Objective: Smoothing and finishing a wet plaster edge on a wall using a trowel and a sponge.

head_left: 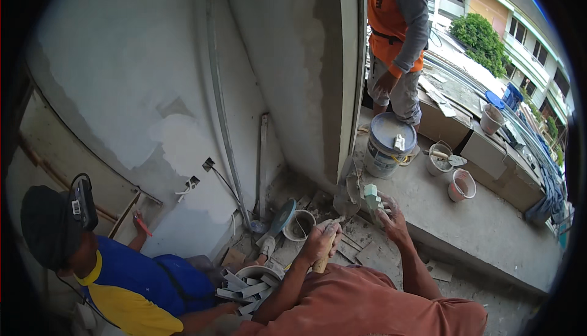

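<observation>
My left hand (319, 243) is wrapped round the wooden handle of a trowel (347, 198). Its grey, mortar-smeared blade points away from me, toward the foot of the door edge. Just right of the blade, my right hand (395, 218) grips a small pale green block (371, 195) between thumb and fingers. Whitish dust or paste covers the fingers of both hands. Whether the block touches the blade I cannot tell. Below the left hand, a bucket (257, 271) is filled with grey offcut strips.
A co-worker in blue and yellow (140, 284) crouches at left; another in an orange vest (385, 12) stands outside. A lidded pail (382, 152) and smaller buckets (461, 186) stand on the raised ledge (465, 232). A mortar bucket (299, 226) sits amid floor rubble.
</observation>
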Tool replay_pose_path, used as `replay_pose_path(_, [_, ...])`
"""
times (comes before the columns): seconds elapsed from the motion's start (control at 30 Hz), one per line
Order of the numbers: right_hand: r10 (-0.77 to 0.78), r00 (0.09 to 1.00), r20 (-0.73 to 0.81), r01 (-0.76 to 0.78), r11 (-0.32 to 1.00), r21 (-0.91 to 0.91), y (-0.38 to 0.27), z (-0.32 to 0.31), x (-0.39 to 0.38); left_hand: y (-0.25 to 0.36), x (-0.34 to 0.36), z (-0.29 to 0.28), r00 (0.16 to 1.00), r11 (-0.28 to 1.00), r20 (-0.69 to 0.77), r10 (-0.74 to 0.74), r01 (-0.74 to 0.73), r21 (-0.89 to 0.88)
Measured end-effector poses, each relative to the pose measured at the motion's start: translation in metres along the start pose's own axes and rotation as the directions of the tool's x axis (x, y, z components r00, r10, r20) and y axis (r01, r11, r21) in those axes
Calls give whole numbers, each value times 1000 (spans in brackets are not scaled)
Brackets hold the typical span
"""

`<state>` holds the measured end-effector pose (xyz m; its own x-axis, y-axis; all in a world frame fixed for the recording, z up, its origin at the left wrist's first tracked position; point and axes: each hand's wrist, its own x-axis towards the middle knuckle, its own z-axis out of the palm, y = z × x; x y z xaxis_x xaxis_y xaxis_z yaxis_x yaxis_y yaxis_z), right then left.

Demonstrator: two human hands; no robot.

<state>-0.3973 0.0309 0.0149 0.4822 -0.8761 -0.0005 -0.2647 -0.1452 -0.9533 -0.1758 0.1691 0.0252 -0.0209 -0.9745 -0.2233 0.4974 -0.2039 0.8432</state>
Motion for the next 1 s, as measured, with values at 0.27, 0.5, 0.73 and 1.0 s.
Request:
replay_pose_path(0.27, [450, 893, -23, -321, 672, 668, 105, 4, 6, 4, -17, -6, 983, 996, -183, 16, -32, -81])
replay_pose_path(0.5, [706, 701, 96, -462, 347, 816, 148, 28, 2, -14, -25, -24, 962, 990, -272, -41, 2, -144])
replay_pose_path(0.73, [740, 651, 171, -524, 275, 806, 187, 57, -12, -10, -30, -54, 932, 983, -356, -65, -2, -184])
replay_pose_path(1.0, [873, 487, 18, -492, 257, 832, 223, 55, -26, 18, -11, -113, 913, 990, -398, -90, 37, -139])
